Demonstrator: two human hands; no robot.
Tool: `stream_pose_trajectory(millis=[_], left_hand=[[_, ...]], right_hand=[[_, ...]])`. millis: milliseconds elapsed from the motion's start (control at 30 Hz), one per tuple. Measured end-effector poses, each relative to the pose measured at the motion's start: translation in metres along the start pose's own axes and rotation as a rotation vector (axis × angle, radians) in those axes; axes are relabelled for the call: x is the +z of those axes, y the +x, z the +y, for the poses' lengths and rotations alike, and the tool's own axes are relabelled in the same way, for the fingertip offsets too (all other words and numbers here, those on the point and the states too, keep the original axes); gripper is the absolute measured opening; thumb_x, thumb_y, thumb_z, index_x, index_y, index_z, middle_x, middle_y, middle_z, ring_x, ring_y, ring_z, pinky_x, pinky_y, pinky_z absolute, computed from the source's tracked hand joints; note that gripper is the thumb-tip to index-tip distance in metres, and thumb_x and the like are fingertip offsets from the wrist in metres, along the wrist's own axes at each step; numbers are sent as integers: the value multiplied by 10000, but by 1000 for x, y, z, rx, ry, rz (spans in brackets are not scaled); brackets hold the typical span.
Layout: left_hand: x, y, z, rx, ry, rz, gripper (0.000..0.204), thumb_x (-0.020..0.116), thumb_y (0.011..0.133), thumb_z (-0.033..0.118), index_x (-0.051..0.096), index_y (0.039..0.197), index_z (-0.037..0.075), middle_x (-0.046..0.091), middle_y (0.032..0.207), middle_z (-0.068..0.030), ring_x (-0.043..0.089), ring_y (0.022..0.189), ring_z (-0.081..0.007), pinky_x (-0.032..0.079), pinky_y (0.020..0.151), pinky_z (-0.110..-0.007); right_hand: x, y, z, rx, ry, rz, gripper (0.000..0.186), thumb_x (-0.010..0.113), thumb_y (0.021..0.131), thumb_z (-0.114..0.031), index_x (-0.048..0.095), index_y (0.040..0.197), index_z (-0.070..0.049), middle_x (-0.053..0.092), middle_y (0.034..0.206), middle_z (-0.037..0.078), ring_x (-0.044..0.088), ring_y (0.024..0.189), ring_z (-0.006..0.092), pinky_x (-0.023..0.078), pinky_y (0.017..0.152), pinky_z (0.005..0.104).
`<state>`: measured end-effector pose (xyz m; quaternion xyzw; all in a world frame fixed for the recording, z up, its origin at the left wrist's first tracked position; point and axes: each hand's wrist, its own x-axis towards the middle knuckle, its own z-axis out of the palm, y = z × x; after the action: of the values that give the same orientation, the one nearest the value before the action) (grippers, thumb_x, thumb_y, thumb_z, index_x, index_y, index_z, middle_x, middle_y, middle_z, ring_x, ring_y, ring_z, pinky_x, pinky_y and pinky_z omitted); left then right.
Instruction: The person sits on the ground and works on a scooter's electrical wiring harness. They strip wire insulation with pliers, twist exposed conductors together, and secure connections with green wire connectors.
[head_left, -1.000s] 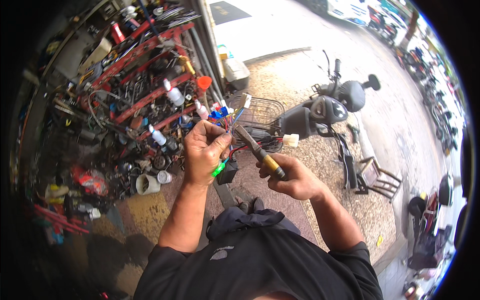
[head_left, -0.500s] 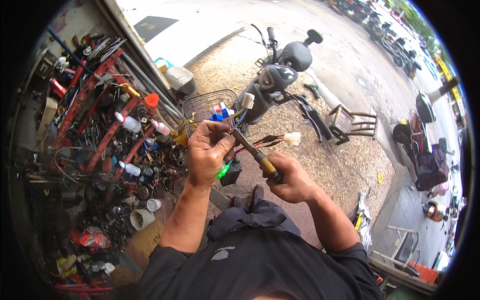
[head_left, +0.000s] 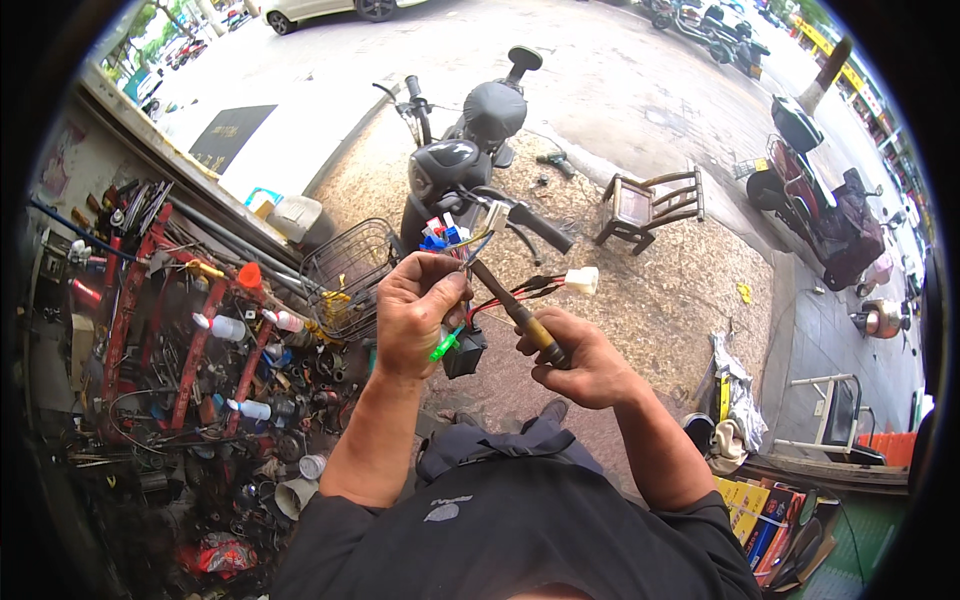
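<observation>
My left hand (head_left: 412, 318) is closed, thumb against fingers, on thin wires (head_left: 468, 258) of a wiring bundle. Blue, red and white plug connectors (head_left: 440, 236) stand up behind its fingertips. My right hand (head_left: 588, 362) is wrapped round the brown and yellowish handle of a knife-like tool (head_left: 507, 300). The tool's dark, narrow blade slants up to the left and its end meets the wires at my left fingertips. Red and black leads run right to a loose white connector (head_left: 581, 281). Below my left hand hang a black box (head_left: 464, 356) and a bright green connector (head_left: 446, 346).
A dark scooter (head_left: 447, 165) stands ahead, with a wire basket (head_left: 350, 262) left of it. A small wooden chair (head_left: 650, 208) is ahead right. Tools, bottles and parts crowd a red rack (head_left: 195, 360) at left. Cardboard boxes (head_left: 765, 520) lie at lower right.
My view has swung, so the scooter, chair and rack sit further left and boxes appear at lower right. Both hands keep nearly the same hold on the wires and the tool.
</observation>
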<state>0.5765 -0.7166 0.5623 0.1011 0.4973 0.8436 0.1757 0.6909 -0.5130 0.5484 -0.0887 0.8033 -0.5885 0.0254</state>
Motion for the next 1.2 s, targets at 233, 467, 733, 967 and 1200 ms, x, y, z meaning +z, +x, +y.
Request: stream_pose_trajectory(millis=[233, 467, 733, 967, 1200], left_hand=[[85, 16, -42, -16, 46, -17, 45, 633, 921, -32, 616, 948, 0, 666, 797, -70, 558, 596, -72, 434, 506, -199], [151, 32, -79, -34, 137, -119, 72, 622, 920, -31, 601, 879, 24, 697, 790, -90, 557, 590, -74, 430, 527, -208], [204, 50, -113, -92, 145, -242, 61, 636, 916, -30, 603, 882, 7, 695, 786, -100, 546, 577, -78, 431, 524, -218], [226, 72, -136, -145, 35, -455, 248, 589, 894, -69, 571, 1137, -23, 685, 1020, -113, 671, 860, -164, 554, 829, -300], [252, 114, -169, 117, 506, -609, 219, 657, 866, -75, 627, 1077, -22, 622, 1051, -78, 636, 923, -140, 546, 789, -277]], right_hand=[[-70, -43, 16, -27, -142, 102, 229, 672, 700, -20, 637, 926, -25, 574, 964, 137, 593, 906, 344, 489, 803, 410], [-128, -85, 36, -3, -153, 170, 188, 657, 719, 0, 606, 898, -26, 565, 892, 132, 577, 844, 328, 468, 741, 414], [-162, -123, 56, 122, -181, 312, 197, 609, 738, 39, 599, 925, -20, 565, 785, 135, 552, 692, 300, 451, 648, 375], [-198, -142, 55, 92, -265, 432, 194, 607, 726, 48, 601, 908, -20, 574, 810, 134, 560, 719, 306, 453, 665, 372], [-238, -141, 48, 99, -431, 543, 167, 649, 703, 34, 554, 830, -18, 534, 812, 145, 547, 766, 381, 435, 662, 431]])
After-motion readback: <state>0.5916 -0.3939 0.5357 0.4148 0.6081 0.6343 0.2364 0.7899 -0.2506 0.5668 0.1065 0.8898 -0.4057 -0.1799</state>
